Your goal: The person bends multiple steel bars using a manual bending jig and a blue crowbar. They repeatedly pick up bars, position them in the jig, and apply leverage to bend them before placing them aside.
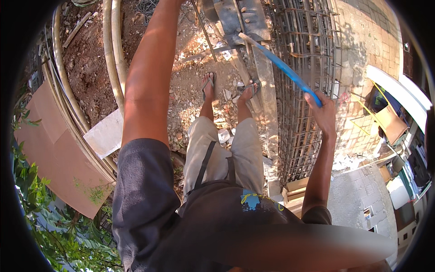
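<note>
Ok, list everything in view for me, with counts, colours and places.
Bar: one, blue, in right hand
Steel cages: count unclear, brownish, right of centre
Metal plate: one, grey, top centre
Poles: several, tan, left
Sheets: at least two, brown, far left
Board: one, whitish, beside poles
Rubble: many, whitish, centre ground
Plants: many, green, lower left
Curved panel: at least one, white, right edge
Clutter: many items, mixed colours, far right
Sandals: two, dark, on feet
Shorts: one pair, beige, centre
Shirt: one, dark, lower centre
Left arm: one, dark-sleeved, up to top edge, hand unseen
Right hand: one, bare, around the bar
</note>
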Demonstrator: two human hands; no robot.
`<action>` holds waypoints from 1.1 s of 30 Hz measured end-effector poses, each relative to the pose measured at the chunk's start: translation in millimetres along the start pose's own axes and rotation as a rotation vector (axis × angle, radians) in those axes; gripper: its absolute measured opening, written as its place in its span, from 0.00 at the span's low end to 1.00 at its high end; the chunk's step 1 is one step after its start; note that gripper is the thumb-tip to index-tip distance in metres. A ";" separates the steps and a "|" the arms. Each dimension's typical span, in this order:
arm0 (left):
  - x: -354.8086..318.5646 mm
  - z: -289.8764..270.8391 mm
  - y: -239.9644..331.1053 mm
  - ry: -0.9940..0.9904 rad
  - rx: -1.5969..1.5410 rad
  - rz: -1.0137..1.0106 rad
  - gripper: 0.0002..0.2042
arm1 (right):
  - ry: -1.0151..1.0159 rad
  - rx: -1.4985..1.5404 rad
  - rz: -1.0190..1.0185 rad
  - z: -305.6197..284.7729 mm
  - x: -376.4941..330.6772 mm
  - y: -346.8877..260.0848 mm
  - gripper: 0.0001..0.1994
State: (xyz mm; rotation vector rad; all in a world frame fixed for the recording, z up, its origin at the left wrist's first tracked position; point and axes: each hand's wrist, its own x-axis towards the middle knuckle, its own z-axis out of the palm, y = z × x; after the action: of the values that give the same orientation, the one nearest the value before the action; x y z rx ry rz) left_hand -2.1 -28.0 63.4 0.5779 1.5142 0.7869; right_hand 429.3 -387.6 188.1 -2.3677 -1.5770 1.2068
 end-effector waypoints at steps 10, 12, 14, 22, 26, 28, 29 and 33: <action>5.6 -6.9 -0.6 0.002 -0.035 -0.031 0.27 | -0.110 -0.343 -0.298 -75.4 119.3 2.5 0.32; 11.7 -9.6 -2.5 -0.032 -0.060 -0.036 0.26 | -0.116 -0.311 -0.294 -68.9 113.4 -3.1 0.33; 14.1 -11.0 -3.2 0.016 -0.040 -0.031 0.24 | -0.047 -0.287 -0.247 -51.7 96.2 -2.9 0.34; -2.2 -1.8 8.7 0.038 -0.032 -0.084 0.28 | -0.143 -0.206 -0.054 -32.8 84.9 38.2 0.32; -5.3 0.9 7.1 0.106 0.043 -0.036 0.29 | 0.031 -0.260 -0.039 -33.6 77.7 45.6 0.34; -5.7 0.5 2.6 0.105 0.026 0.028 0.29 | 0.119 -0.291 -0.070 -24.3 68.0 45.8 0.35; -5.2 1.1 1.0 0.048 -0.067 0.024 0.28 | 0.110 -0.297 -0.065 -18.9 64.9 46.2 0.35; -2.5 5.2 -7.8 -0.085 -0.211 -0.009 0.24 | 0.238 -0.295 -0.062 -4.1 61.3 56.8 0.36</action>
State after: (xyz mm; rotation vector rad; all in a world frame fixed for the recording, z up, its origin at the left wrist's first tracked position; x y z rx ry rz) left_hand 4.0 -34.1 59.1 0.4406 1.3359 0.8917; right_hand 485.9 -364.1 131.0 -2.4930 -1.8343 0.6892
